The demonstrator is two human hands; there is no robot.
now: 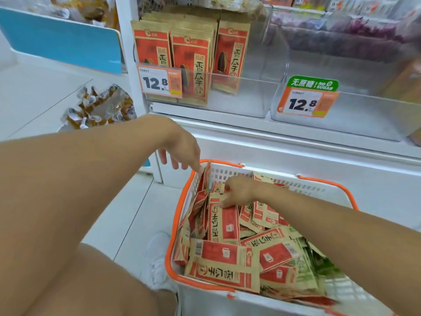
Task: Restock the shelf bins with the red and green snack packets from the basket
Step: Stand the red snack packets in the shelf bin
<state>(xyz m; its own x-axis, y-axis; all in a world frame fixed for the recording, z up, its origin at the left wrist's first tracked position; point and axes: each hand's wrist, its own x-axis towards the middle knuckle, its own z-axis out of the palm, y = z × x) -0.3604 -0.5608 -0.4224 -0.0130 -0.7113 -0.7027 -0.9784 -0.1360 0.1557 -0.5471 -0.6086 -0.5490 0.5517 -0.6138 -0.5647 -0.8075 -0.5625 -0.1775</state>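
My right grip pinches a red packet in the basket; my left grip hangs spread, a fingertip touching another. Green packets lie right. Above, a bin holds red packs, tagged "12.8"; its neighbour's tag reads "NO SUGAR".

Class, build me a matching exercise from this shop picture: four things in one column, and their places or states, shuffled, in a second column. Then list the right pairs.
Column one:
1. red packets
2. green packets
3. left shelf bin
4. right shelf bin

Column two:
A. partly stocked with upright red packets
B. piled across most of the basket
C. bears a green "no sugar" label, front part bare
D. along the basket's right side

Pairs: 1-B, 2-D, 3-A, 4-C
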